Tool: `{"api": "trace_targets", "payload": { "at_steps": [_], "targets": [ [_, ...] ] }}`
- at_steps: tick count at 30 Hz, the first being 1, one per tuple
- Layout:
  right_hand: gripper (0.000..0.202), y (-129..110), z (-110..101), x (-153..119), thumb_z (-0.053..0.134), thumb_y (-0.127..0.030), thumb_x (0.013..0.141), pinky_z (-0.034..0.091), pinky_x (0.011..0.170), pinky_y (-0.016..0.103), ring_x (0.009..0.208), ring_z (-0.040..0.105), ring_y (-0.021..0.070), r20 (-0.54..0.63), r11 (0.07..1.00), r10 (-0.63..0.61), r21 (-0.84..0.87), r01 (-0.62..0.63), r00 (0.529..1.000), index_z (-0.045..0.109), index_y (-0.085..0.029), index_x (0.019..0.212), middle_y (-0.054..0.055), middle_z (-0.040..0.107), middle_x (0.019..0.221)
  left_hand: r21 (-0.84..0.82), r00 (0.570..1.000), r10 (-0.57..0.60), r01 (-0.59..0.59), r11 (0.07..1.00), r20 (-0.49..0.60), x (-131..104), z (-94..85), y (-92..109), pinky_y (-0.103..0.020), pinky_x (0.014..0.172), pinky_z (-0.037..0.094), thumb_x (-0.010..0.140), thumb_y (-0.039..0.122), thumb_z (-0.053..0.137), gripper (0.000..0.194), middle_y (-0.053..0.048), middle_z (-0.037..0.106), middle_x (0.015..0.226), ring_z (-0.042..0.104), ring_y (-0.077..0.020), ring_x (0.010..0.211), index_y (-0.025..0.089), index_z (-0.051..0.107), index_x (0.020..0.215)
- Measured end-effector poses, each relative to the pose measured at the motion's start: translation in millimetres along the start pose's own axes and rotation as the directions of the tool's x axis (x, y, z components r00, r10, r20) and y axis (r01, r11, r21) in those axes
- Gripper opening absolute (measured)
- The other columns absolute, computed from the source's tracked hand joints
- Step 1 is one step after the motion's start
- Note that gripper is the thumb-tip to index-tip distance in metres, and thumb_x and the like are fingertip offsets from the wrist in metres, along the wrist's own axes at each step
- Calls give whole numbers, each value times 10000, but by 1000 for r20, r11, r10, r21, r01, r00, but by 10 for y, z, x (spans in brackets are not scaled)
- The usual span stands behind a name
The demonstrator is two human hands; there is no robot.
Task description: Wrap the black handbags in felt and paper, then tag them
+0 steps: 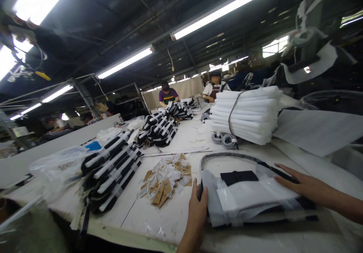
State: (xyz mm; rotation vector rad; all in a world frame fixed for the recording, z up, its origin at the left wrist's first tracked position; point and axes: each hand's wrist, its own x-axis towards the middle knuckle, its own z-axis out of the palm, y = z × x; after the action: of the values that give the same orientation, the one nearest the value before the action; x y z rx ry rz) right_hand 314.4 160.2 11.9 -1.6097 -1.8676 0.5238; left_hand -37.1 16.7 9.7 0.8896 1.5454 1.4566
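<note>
Left hand (pixel 197 211) flat against left edge of stack of clear bags (pixel 249 200), fingers together, gripping nothing. Right hand (pixel 303 187) spread flat on stack's right side, pressing, nothing clasped.

Stack lies on table (pixel 176 215) near front edge.

Risk: slick bags sliding apart under uneven push, bottom ones creeping off near edge. Pile of paper tags (pixel 167 181) just left, easily scattered by left wrist.

Open room: bare strip between tags and stack; bound white bundle (pixel 249 113) well behind, black-and-white folded pieces (pixel 113 173) farther left.
</note>
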Motion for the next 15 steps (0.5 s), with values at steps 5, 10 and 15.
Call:
{"api": "trace_targets", "payload": {
  "at_steps": [5,10,15],
  "targets": [
    [846,-496,-243,-16,559,-684,821,421,1075,418,1355,472,369,53,997,-16,71,12,998,394,-234,1518,139,531,1458,-60,995,-3,-3,998,-99,-41,-68,246,-405,1180,309,933,570,522,755,-131,350,1574,329,-253,1455,165,309,1533],
    [786,-834,-313,19,588,-606,839,345,1152,371,1384,441,339,-45,962,-148,224,154,988,374,-278,1521,61,451,1535,-46,938,199,-220,974,-284,-101,-148,415,-367,1172,332,920,608,527,630,-89,474,1514,363,-248,1444,205,509,1404],
    [792,-640,-54,77,595,-532,823,353,1155,377,1398,422,335,58,939,-91,337,66,994,363,-253,1527,68,399,1565,190,889,404,-367,911,-216,-255,-128,155,-394,1106,427,828,670,604,646,-115,635,1341,517,-311,1329,176,645,1243]
  ]
}}
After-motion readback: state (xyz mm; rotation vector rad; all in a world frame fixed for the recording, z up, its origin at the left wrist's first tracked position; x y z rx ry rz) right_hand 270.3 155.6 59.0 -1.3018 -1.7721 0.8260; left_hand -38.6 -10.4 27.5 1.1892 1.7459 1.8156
